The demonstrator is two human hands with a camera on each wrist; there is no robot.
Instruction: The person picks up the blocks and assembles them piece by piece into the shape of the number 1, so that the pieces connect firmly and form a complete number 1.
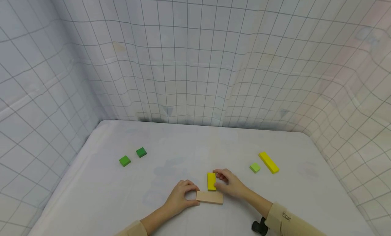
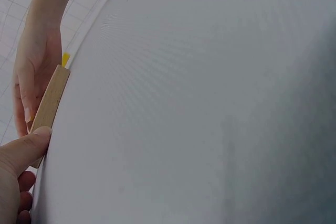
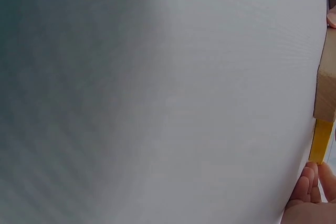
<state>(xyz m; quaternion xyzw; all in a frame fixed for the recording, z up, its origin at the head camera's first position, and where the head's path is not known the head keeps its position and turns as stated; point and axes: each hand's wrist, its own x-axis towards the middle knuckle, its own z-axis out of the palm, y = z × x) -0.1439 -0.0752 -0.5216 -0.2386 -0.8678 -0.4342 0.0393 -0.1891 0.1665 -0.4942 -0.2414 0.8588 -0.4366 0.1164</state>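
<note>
A plain wooden block [image 1: 209,197] lies crosswise on the white table, its left end pinched between the thumb and fingers of my left hand [image 1: 180,199]. Just behind it stands a yellow block [image 1: 211,181], pointing away from me. My right hand [image 1: 231,185] has thumb and fingers at that yellow block's right side. In the left wrist view my thumb presses on the wooden block [image 2: 51,98], with a bit of yellow beyond it. The right wrist view shows the yellow block [image 3: 319,141] between the wooden block [image 3: 326,85] and my right fingertips.
Two green blocks [image 1: 125,160] [image 1: 141,152] lie at the left. At the right are a light green block [image 1: 255,167] and a long yellow block [image 1: 268,162]. A black device [image 1: 260,226] is by my right sleeve. Gridded white cloth surrounds the table.
</note>
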